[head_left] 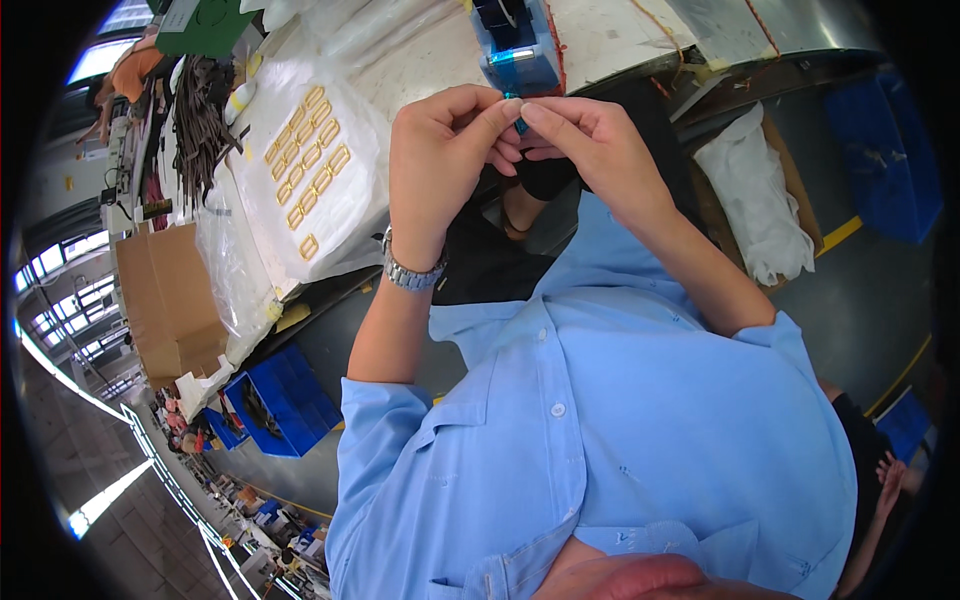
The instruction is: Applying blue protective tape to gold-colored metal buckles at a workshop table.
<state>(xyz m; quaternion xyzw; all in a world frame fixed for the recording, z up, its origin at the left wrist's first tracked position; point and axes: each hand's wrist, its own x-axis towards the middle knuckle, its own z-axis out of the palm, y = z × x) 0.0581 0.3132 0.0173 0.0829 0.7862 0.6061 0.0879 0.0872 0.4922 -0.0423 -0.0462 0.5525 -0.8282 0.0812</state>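
Left hand [445, 135] and right hand [595, 140] clamp their fingers [490, 122] on blue film [521, 127]. A dispenser [532, 76] stands just beyond them.

Small blue strip [521, 127], mostly hidden, pinched between left hand [440, 140] and right hand [597, 150]

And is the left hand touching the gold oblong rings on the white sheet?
Apart. The head view shows some white sheet between the left hand and the gold oblong rings.
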